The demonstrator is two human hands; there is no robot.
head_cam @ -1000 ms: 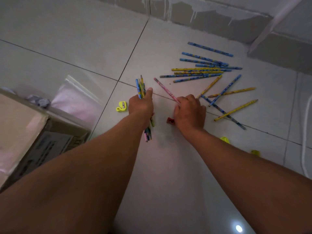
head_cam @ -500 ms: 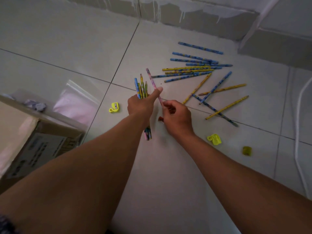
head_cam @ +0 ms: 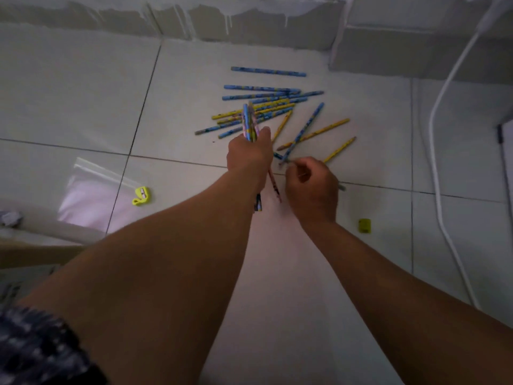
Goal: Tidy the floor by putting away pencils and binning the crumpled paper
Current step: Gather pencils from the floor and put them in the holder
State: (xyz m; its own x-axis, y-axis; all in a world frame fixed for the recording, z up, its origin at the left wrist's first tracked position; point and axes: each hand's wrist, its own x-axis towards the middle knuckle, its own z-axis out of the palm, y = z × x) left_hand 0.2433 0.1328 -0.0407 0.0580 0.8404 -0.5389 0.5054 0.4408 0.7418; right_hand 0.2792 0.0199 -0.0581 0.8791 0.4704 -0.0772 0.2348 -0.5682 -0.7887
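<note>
My left hand (head_cam: 248, 154) is shut on a bundle of pencils (head_cam: 249, 123), whose ends stick out above and below the fist. My right hand (head_cam: 312, 187) is closed around a single pencil (head_cam: 341, 187) lying low on the floor, its tip showing past my fingers. Several blue and yellow pencils (head_cam: 277, 107) lie scattered on the white tiles just beyond both hands. A crumpled paper ball (head_cam: 9, 218) shows at the far left edge, beside the cardboard box.
A clear zip bag (head_cam: 88, 195) lies on the floor at left, with a yellow sharpener (head_cam: 142, 195) next to it. Another yellow sharpener (head_cam: 364, 225) sits right of my right wrist. A cardboard box (head_cam: 33, 254) stands at lower left. A white cable (head_cam: 438, 162) runs along the right. The wall base is behind the pencils.
The pink pencil has gone into the bundle in my left hand. My left hand has lifted toward the pile, and my right hand has moved right and closed on another pencil.
</note>
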